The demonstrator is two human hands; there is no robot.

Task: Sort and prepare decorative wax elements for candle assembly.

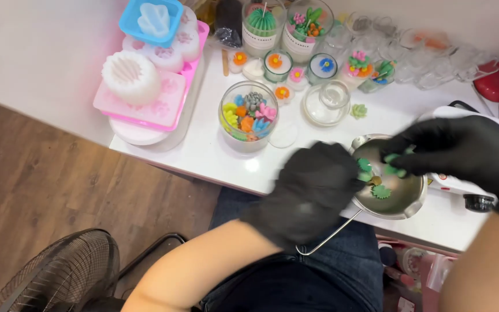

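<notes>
Both my hands wear black gloves. My left hand (pixel 310 190) hovers at the left rim of a small steel pot (pixel 402 199), fingers pinched on a green wax piece (pixel 365 167). My right hand (pixel 463 153) reaches over the pot from the right and pinches another green wax piece (pixel 394 164). A green flower-shaped wax piece (pixel 381 192) lies inside the pot. The pot's wire handle (pixel 327 234) sticks out over the table's front edge toward my lap.
A glass jar of coloured wax succulents (pixel 248 117) stands left of the pot, with an empty lidded glass jar (pixel 326 102) behind. Pink and white silicone moulds (pixel 145 75) are stacked at the left. Finished candle jars (pixel 261 26) line the back. A fan (pixel 59 277) sits on the floor.
</notes>
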